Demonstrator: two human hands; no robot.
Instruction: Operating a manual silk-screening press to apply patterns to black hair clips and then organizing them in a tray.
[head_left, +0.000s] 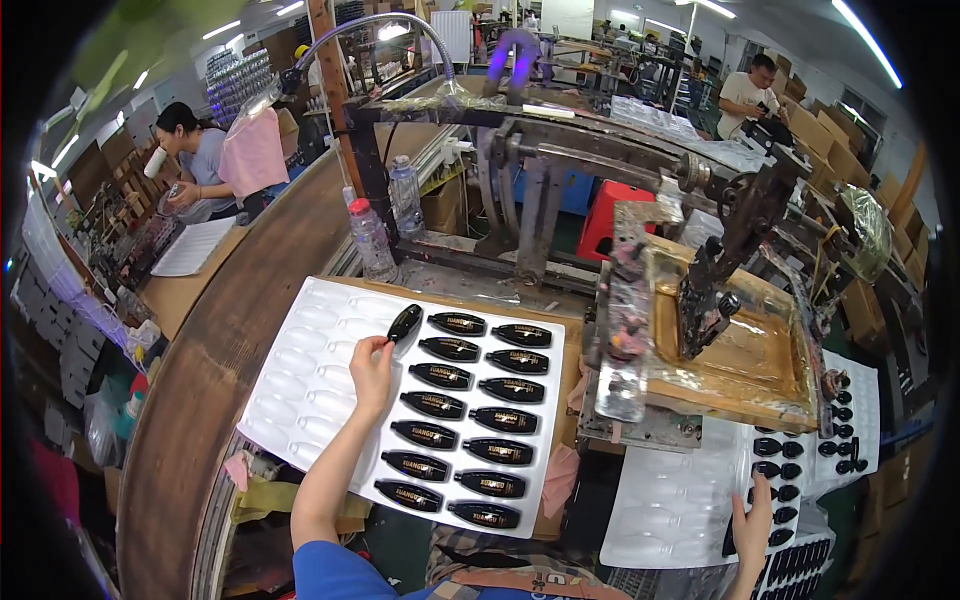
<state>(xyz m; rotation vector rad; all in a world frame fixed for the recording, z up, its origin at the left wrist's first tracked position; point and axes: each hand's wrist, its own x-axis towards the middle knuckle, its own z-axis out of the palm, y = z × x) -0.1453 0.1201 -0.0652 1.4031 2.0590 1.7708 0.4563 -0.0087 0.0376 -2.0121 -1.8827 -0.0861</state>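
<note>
Blue fabric of a sleeve [345, 573] is showing at the lower edge, where the wearer's left forearm is reaching up. Farther right, the right hand [752, 520] is resting its fingers by small black bottles on a second white tray [650, 505]; whether it is gripping one, I cannot tell. Ahead of the wearer, a white moulded plastic tray [290, 415] is lying at a slant, carrying two columns of seven glossy black bottles [432, 404] with gold print, while pale bottle-shaped mouldings are filling its left side. Above the tray, the left hand [370, 378] is pinching one tilted black bottle [405, 325] between thumb and fingertips, just left of the columns. Beyond, a wooden-framed printing screen [765, 360] is sitting at right, and a clear bottle with a red cap [373, 245] is standing behind the tray. Along the left, a long brown surface [215, 370] is curving away. Farther off, two co-workers are handling things, one at left [208, 160], one at right [745, 105] near cardboard boxes [822, 140].
</note>
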